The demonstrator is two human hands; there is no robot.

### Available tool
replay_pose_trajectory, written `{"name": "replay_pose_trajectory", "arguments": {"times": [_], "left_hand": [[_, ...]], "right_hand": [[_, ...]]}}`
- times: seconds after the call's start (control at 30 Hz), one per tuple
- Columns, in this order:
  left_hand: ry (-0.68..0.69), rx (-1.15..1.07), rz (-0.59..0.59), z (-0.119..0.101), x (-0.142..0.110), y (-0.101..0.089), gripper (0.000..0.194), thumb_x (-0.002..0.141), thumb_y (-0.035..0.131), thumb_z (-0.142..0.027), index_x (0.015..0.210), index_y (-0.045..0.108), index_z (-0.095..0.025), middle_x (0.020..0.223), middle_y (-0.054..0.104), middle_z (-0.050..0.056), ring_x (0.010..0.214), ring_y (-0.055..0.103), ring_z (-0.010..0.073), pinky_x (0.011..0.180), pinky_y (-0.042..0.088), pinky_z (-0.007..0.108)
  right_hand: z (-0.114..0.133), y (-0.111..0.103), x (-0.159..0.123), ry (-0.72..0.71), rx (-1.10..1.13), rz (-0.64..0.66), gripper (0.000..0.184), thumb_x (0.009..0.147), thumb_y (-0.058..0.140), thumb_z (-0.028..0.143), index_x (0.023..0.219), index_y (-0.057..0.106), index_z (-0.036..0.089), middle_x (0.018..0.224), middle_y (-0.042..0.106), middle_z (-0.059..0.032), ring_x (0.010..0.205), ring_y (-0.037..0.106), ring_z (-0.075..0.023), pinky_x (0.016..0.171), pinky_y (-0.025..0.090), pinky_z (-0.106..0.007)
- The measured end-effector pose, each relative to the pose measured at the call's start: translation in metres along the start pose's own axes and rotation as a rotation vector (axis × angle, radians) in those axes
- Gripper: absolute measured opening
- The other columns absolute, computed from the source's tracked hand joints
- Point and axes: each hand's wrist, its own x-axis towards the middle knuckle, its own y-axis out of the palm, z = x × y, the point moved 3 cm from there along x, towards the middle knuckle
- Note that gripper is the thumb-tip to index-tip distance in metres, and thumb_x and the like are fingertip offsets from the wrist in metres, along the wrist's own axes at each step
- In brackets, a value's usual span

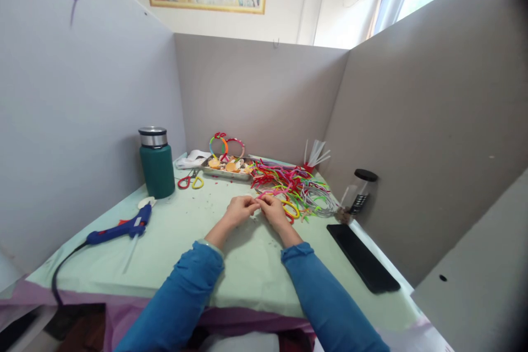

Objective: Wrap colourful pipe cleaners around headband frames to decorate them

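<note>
Over the middle of the table, my left hand [239, 211] and my right hand [274, 212] meet fingertip to fingertip. Both are closed in a pinch on a thin pink strand that looks like a pipe cleaner [269, 194]; most of it is hidden by the fingers or merges with the pile behind. That pile of pipe cleaners [284, 175], red, pink, green and grey, lies just beyond my hands. Beside my right hand is a pair of scissors with yellow and red handles [292, 209], its blades hidden.
Left stand a green bottle [157, 171] and a blue glue gun [134, 225] with its cord over the edge. Behind are red-and-yellow scissors [190, 182] and a metal tray [226, 174] of small pieces. A black phone [363, 258] and clear jar [358, 195] sit right. Partitions [259, 93] enclose the table.
</note>
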Motion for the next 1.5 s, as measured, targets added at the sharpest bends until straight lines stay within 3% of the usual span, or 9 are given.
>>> {"name": "replay_pose_trajectory", "arguments": {"times": [0.17,0.33,0.5,0.83,0.97,1.5], "left_hand": [[-0.044,0.107,0.012,0.008,0.001,0.002,0.027,0.071,0.056,-0.038,0.057,0.063,-0.016,0.050,0.056,-0.002,0.049,0.045,0.0107,0.049,0.030,0.022],[-0.091,0.168,-0.074,0.008,0.001,-0.001,0.027,0.072,0.056,-0.039,0.057,0.064,-0.017,0.050,0.057,0.000,0.050,0.046,0.0120,0.051,0.029,0.023],[-0.084,0.128,-0.142,0.000,-0.001,-0.006,0.020,0.073,0.056,-0.031,0.078,0.072,-0.019,0.054,0.060,0.001,0.054,0.049,0.0131,0.055,0.031,0.023],[-0.082,-0.040,-0.041,0.008,0.004,-0.002,0.032,0.070,0.057,-0.039,0.085,0.071,-0.015,0.059,0.061,0.000,0.054,0.048,0.0116,0.054,0.034,0.022],[-0.070,-0.014,-0.065,0.010,0.004,-0.002,0.029,0.067,0.059,-0.037,0.083,0.071,-0.016,0.066,0.065,0.001,0.057,0.050,0.0125,0.056,0.035,0.023],[-0.054,0.099,-0.097,0.010,0.002,-0.003,0.023,0.074,0.055,-0.036,0.077,0.071,-0.019,0.072,0.069,0.001,0.067,0.057,0.0143,0.062,0.037,0.023]], "right_hand": [[0.006,0.001,-0.001,-0.072,-0.022,-0.009,0.018,0.071,0.062,0.036,0.064,0.064,0.020,0.062,0.057,0.0005,0.062,0.049,-0.0146,0.059,0.037,-0.025],[0.014,0.003,-0.005,-0.127,-0.066,-0.039,0.019,0.071,0.062,0.037,0.061,0.064,0.021,0.061,0.057,0.0000,0.062,0.049,-0.0156,0.060,0.038,-0.027],[0.023,0.005,-0.008,-0.193,-0.080,-0.051,0.019,0.073,0.063,0.037,0.063,0.065,0.021,0.068,0.058,-0.0011,0.066,0.050,-0.0157,0.062,0.038,-0.026],[0.016,0.001,-0.004,-0.065,-0.005,-0.095,0.026,0.074,0.059,0.044,0.065,0.062,0.020,0.057,0.047,0.0028,0.056,0.042,-0.0129,0.053,0.032,-0.025],[0.015,0.000,-0.004,-0.029,0.011,-0.104,0.026,0.074,0.059,0.044,0.067,0.063,0.020,0.055,0.046,0.0031,0.055,0.041,-0.0127,0.052,0.031,-0.024],[0.013,0.002,-0.003,-0.072,-0.026,-0.099,0.029,0.076,0.059,0.042,0.058,0.053,0.019,0.054,0.041,0.0037,0.054,0.037,-0.0115,0.051,0.029,-0.024]]}}
